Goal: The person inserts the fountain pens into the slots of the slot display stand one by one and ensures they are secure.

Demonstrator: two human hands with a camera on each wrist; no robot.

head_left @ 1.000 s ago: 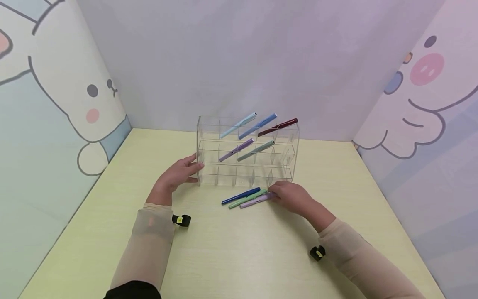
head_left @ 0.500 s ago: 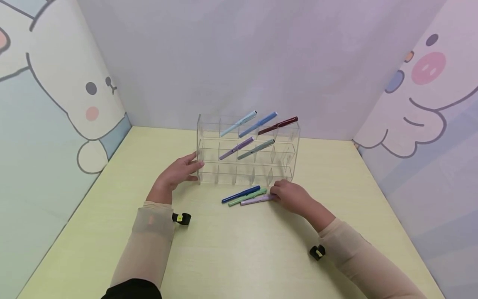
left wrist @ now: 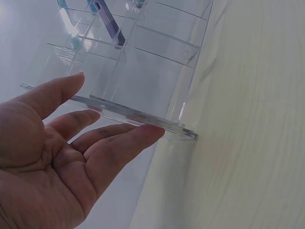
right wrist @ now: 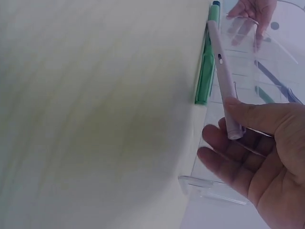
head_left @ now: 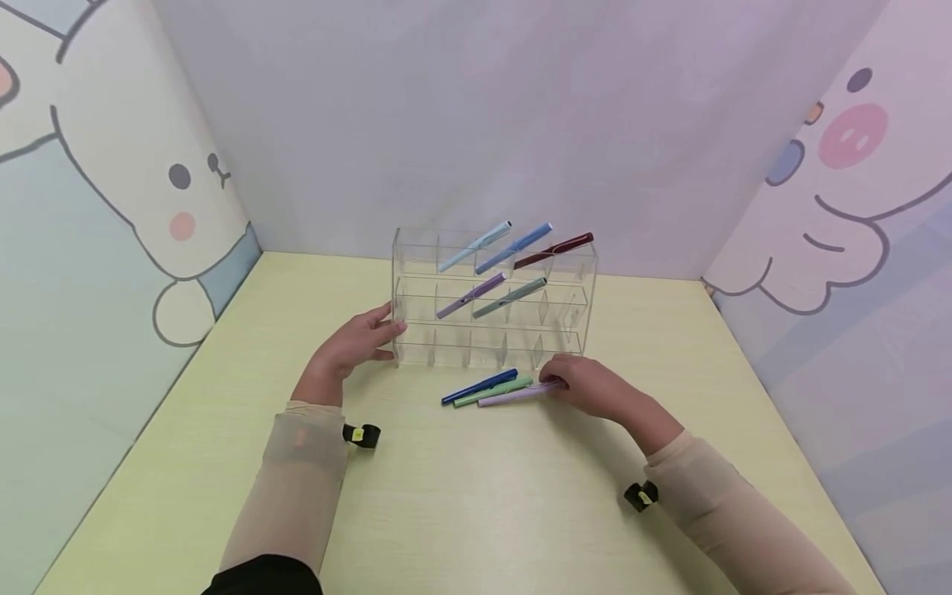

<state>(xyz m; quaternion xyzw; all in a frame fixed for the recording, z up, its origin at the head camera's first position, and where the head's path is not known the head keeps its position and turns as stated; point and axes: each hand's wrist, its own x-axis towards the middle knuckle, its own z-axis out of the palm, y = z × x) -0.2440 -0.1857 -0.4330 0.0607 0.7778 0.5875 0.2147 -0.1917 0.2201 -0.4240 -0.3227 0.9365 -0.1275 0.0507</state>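
A clear acrylic pen rack [head_left: 487,357] with tiered compartments stands at the back of the table. My left hand [head_left: 359,340] holds its left side panel, thumb in front and fingers along the outside in the left wrist view. Just before the rack's right front, my right hand [head_left: 587,385] pinches one end of a lilac pen [right wrist: 223,67] between thumb and fingers. The pen's other end is low by the table, beside a light green pen [head_left: 476,397]. A dark blue pen [head_left: 476,387] lies behind the green one.
Slanted in the rack's top tier are a pale blue pen [head_left: 476,246], a blue pen [head_left: 516,247] and a dark red pen [head_left: 554,250]. A purple pen [head_left: 471,296] and a grey-green pen [head_left: 509,297] lean in the middle tier. A wall [head_left: 476,124] rises behind.
My right hand has moved slightly right, and the lilac pen's near-hand end has come up and right with it. The green pen has shifted a little. My left hand stays on the rack.
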